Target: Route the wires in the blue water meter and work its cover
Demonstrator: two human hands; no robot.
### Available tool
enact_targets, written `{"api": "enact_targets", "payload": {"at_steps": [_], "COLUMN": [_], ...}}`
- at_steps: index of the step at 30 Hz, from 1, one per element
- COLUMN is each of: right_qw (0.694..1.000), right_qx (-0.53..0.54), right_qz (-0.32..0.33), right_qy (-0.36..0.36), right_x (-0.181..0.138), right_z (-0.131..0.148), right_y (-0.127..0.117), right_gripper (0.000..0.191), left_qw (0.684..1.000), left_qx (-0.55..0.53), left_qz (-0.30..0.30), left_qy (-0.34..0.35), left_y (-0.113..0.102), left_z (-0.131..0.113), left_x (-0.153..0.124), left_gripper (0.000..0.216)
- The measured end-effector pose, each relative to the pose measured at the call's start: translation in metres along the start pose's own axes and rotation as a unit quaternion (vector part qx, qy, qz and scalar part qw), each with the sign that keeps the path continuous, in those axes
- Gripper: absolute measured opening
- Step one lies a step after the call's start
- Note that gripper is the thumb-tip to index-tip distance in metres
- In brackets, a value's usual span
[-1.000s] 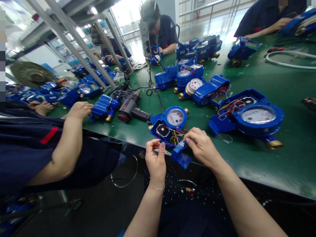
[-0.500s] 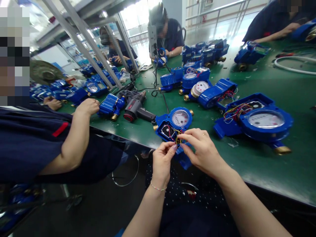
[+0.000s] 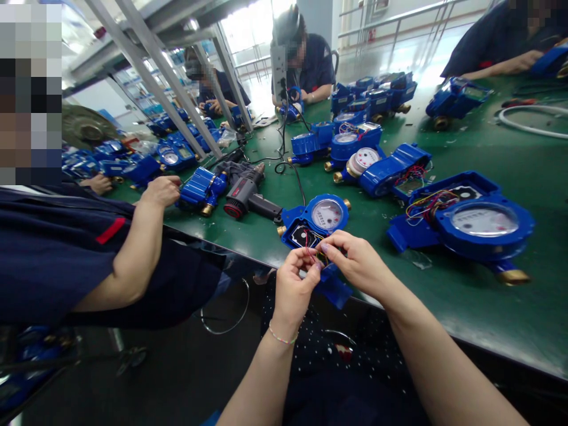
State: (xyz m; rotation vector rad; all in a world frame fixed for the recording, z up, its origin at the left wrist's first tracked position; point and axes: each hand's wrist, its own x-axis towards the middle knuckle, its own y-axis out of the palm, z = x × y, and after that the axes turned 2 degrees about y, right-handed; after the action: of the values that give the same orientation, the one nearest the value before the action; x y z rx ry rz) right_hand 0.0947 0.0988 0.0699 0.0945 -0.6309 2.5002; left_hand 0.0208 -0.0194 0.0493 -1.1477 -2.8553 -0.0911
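I see my left hand [image 3: 296, 285] pinch the wires [image 3: 316, 253] | right hand [image 3: 360, 264] pinches them too | meter [image 3: 326, 214] lies open at the table [image 3: 470, 307] edge, just past my hands | lid [image 3: 335, 290] hangs off it, not yet on | wires look loose, not tucked in

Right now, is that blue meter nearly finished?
Not quite. Done: the dial sits in the blue meter. In hand: the left hand and right hand pinch its coloured wires. Left: the wire compartment is open and the blue cover is off, below the hands.
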Motion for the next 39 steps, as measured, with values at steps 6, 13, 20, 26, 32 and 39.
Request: {"api": "enact_targets", "payload": {"at_steps": [6,13,20,26,32,39], "right_qw": [0.998,0.992,0.997,0.996,0.996,0.996], "right_qx": [0.022,0.067,0.049,0.036,0.033,0.05], "right_qz": [-0.007,-0.047,-0.04,-0.044,-0.047,-0.043], "right_qy": [0.051,0.097,0.052,0.067,0.075,0.058], "right_x": [0.01,0.012,0.011,0.011,0.008,0.007], "right_z": [0.004,0.008,0.001,0.003,0.003,0.002], "right_y": [0.01,0.019,0.018,0.018,0.017,0.02], "right_gripper": [0.021,0.017,0.018,0.017,0.017,0.012], "left_qw": [0.995,0.999,0.997,0.991,0.989,0.996], "left_qx": [0.096,0.039,0.071,0.13,0.135,0.087], "left_qz": [0.005,0.013,0.024,-0.002,-0.037,-0.027], "left_qy": [0.03,0.011,0.001,0.03,0.038,0.024], "left_y": [-0.004,-0.006,-0.009,-0.011,-0.015,-0.014], "left_z": [-0.009,-0.008,-0.009,-0.007,0.002,0.0], "left_x": [0.007,0.016,0.018,0.02,0.022,0.022], "left_gripper": [0.027,0.025,0.024,0.023,0.021,0.022]}}
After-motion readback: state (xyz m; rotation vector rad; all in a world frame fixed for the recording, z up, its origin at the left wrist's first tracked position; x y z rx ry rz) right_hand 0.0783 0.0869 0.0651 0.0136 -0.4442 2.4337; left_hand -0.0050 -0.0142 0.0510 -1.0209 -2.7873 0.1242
